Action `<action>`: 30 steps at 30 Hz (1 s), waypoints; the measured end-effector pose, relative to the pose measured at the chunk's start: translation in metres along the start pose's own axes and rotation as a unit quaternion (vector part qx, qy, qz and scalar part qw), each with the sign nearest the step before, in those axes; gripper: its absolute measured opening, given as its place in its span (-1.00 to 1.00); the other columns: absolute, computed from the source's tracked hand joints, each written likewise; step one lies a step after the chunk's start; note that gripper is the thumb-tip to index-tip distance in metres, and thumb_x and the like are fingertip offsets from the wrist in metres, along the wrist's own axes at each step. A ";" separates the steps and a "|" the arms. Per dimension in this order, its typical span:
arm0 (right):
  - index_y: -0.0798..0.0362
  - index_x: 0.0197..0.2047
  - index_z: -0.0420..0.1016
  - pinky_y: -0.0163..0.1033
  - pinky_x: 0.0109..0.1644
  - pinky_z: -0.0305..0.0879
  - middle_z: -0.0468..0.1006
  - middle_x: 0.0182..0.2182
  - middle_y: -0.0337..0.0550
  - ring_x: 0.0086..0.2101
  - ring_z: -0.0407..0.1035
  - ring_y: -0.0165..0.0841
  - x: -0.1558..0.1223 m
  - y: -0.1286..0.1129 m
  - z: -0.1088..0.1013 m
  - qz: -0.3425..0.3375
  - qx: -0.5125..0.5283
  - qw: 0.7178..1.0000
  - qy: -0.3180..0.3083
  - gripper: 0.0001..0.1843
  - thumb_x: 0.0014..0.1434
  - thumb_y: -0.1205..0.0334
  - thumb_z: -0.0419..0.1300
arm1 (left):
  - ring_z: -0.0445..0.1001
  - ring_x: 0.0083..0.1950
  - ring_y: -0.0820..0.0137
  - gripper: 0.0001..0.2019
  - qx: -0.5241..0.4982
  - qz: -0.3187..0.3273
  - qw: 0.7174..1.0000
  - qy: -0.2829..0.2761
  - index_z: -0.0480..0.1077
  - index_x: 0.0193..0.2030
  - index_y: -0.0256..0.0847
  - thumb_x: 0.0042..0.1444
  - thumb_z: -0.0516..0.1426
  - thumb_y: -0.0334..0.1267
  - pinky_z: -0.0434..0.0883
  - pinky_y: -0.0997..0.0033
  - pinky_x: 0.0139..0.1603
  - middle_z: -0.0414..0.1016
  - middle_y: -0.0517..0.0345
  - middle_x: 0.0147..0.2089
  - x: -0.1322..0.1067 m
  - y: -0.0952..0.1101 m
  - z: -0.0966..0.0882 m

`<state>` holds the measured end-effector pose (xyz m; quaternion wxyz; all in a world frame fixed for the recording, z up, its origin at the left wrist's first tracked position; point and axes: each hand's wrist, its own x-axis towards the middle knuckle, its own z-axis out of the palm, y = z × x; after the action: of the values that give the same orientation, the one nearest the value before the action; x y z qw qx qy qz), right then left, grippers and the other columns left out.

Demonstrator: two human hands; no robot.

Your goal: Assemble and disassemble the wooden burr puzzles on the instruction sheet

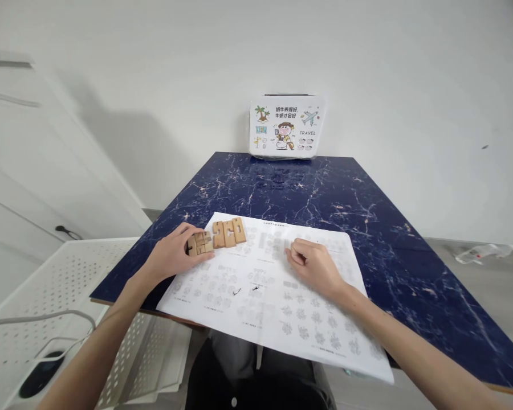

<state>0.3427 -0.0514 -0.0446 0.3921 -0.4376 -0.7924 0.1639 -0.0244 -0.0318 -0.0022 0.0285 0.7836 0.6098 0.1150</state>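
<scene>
Several wooden puzzle blocks (227,232) lie in a row at the upper left of a white printed sheet (265,290). My left hand (173,253) rests at the row's left end, fingers curled over the leftmost wooden block (200,244). Over on the sheet's middle right, my right hand (314,266) lies with fingers curled in loosely, knuckles on the paper, nothing visible in it. The sheet shows rows of small grey diagrams and overhangs the table's near edge.
The sheet lies on a dark blue marbled table (367,210). A white box with cartoon travel pictures (285,126) stands at the far edge against the wall. A white perforated crate (60,285) with a cable sits at the left, beside a door.
</scene>
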 end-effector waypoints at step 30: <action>-0.03 -0.48 0.03 -0.26 -0.41 0.04 0.19 -0.58 -0.38 -0.53 0.06 -0.44 0.004 -0.005 -0.005 0.057 0.076 0.995 -0.038 -0.54 0.37 0.22 0.19 | 0.59 -0.03 0.11 -0.31 -0.134 0.068 0.987 -0.051 0.31 0.28 -0.07 0.14 0.31 0.22 0.52 0.14 -0.17 0.38 0.00 0.25 -0.025 0.154 0.036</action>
<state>0.3424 -0.0515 -0.0365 0.3839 -0.4448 -0.7656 0.2620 0.1241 -0.0919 -0.0125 0.1561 0.8171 0.5322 0.1575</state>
